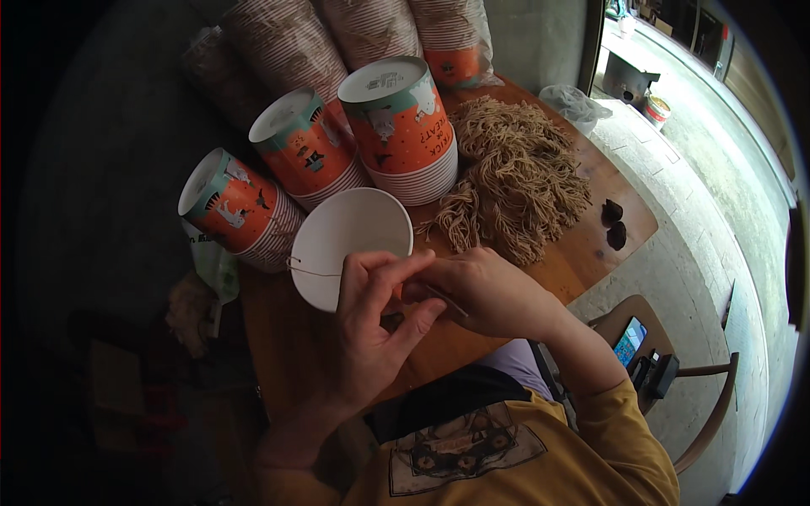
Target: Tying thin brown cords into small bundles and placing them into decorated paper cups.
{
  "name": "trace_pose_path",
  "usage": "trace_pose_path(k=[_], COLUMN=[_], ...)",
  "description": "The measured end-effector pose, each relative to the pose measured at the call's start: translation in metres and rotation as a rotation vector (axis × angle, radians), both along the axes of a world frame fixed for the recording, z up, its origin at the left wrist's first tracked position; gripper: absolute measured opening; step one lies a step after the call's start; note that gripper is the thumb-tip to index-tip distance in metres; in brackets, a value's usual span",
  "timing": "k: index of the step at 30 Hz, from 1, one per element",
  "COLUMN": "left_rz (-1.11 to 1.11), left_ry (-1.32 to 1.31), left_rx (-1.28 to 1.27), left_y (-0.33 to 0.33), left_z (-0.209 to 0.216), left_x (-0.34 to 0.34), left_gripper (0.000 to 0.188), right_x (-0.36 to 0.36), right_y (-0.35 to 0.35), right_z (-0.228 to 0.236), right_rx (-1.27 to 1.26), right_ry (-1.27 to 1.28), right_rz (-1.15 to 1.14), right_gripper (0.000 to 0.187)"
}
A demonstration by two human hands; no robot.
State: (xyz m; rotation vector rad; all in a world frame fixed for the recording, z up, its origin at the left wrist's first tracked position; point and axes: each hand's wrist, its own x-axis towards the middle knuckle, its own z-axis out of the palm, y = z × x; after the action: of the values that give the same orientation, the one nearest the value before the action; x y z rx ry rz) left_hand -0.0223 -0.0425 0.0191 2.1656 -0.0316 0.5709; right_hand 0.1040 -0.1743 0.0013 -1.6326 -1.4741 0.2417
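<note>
A white-lined paper bucket [350, 228] lies tilted on the table, its open mouth facing me. A thin beige cord [316, 272] is looped at the left of its rim and runs across the mouth to my fingers. My left hand [371, 316] is at the near rim, fingers bent and pinched on the cord, thumb stretched to the right. Touching it, my right hand [489, 291] is closed, with a short pale piece of cord sticking out below its fingers. The fingertips and the bucket's near right side are partly hidden.
Stacks of orange paper buckets [396, 126] stand upside down behind, with bagged stacks [287, 42] beyond. A heap of beige cords [527, 181] lies on the wooden table [620, 207], near two small dark objects [614, 225]. At right, a chair [650, 316] holds a phone [630, 340].
</note>
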Motion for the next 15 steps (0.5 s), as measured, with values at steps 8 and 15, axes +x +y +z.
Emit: trace_pose_path(k=[8, 15], left_rz=[-0.098, -0.088], left_ry=[-0.382, -0.147], left_rx=[0.643, 0.348], left_y=[0.008, -0.001], left_z=[-0.018, -0.021], left_x=[0.002, -0.003], left_gripper=[0.032, 0.009], right_x=[0.001, -0.004], right_y=[-0.003, -0.002], right_z=[0.000, -0.013], right_rx=[-0.150, -0.111], right_ry=[0.070, 0.151], right_rz=[0.061, 0.050], right_gripper=[0.022, 0.021])
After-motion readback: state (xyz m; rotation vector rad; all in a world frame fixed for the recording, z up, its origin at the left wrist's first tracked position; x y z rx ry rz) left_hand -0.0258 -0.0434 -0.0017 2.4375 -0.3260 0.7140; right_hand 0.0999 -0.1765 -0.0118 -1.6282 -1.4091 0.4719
